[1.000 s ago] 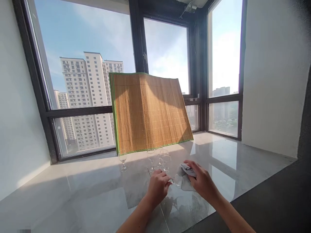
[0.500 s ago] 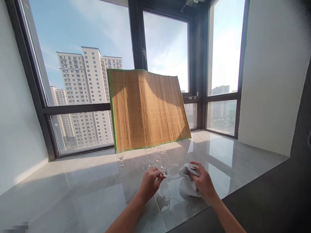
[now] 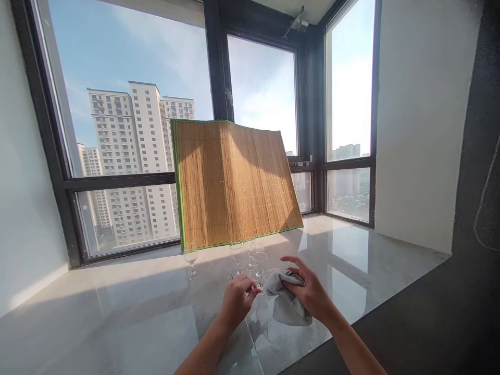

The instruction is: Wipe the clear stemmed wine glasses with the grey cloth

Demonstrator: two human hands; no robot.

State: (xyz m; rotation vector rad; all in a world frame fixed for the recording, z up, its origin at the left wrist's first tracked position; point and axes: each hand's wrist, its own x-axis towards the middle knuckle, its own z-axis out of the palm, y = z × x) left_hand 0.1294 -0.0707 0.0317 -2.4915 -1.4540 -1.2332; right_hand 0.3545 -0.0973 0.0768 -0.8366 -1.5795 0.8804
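Note:
My left hand (image 3: 237, 300) is closed, its thumb and fingertips pinching a clear stemmed glass (image 3: 262, 287) that lies on its side in the air. My right hand (image 3: 312, 292) grips a grey cloth (image 3: 288, 301) and presses it over the glass's bowl, hiding most of it; its index finger sticks out. Just beyond my hands several clear stemmed glasses stand upright in a cluster, with one glass (image 3: 259, 258) nearest to me. Apart from them, a single stemmed glass (image 3: 191, 256) stands upright to the left.
A bamboo mat (image 3: 238, 182) with green edging leans against the window at the back. The glossy grey sill (image 3: 148, 312) ends at a front edge on the right. Dark window frames (image 3: 117, 179) and a white wall (image 3: 414, 130) surround it.
The cloth in my right hand has moved left along the held glass toward my left hand, covering more of it. The view has shifted slightly.

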